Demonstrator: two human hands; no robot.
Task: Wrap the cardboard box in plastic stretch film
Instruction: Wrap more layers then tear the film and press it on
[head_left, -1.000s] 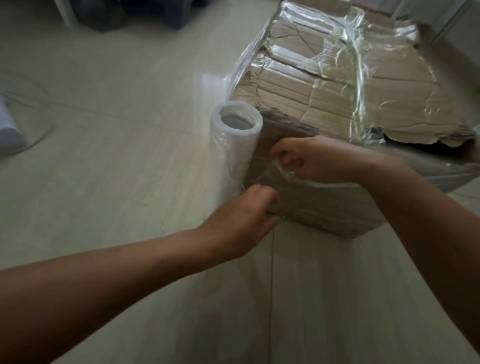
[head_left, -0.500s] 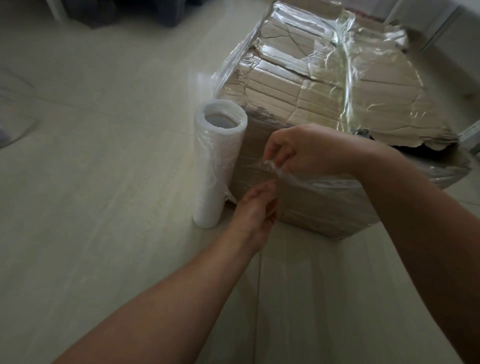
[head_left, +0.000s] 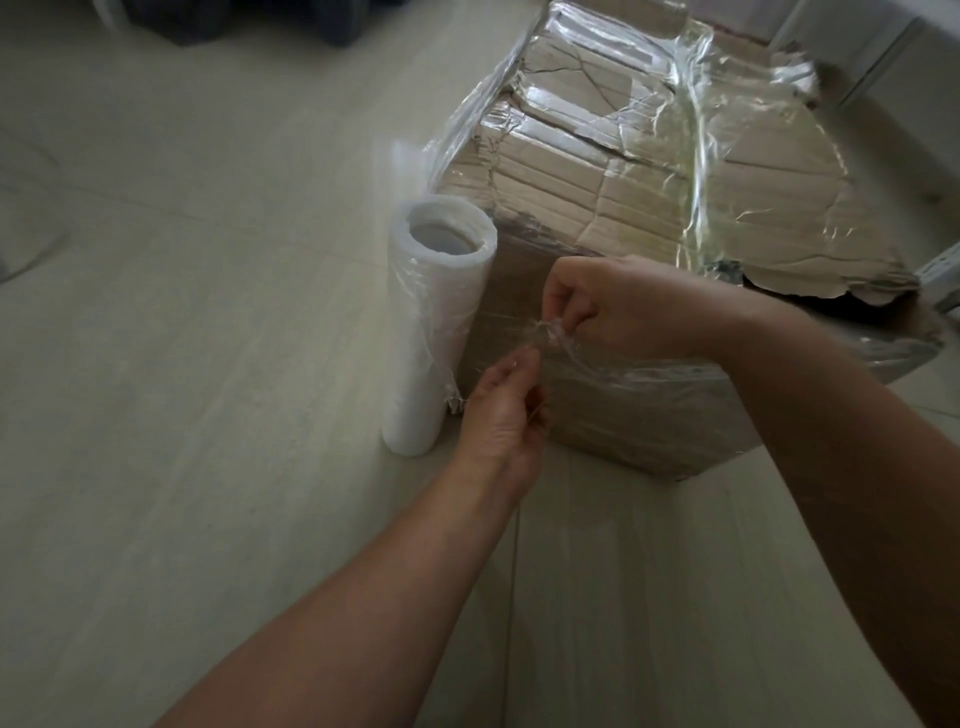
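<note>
Pinching film (head_left: 546, 330), the left hand (head_left: 501, 415) has neared the right hand (head_left: 618, 306).

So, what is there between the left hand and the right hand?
Head view: a bunched strand of stretch film, pinched by left hand and right hand.

Both forearms show bare, as do the left hand (head_left: 506, 415) and right hand (head_left: 623, 306).

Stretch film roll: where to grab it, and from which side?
Take the stretch film roll around its upper wall, coming from its left, the side facing open floor. It stands upright, and the cardboard box crowds its right, where the left hand and right hand pinch the film tail. The open core on top likely takes a thumb.
</note>
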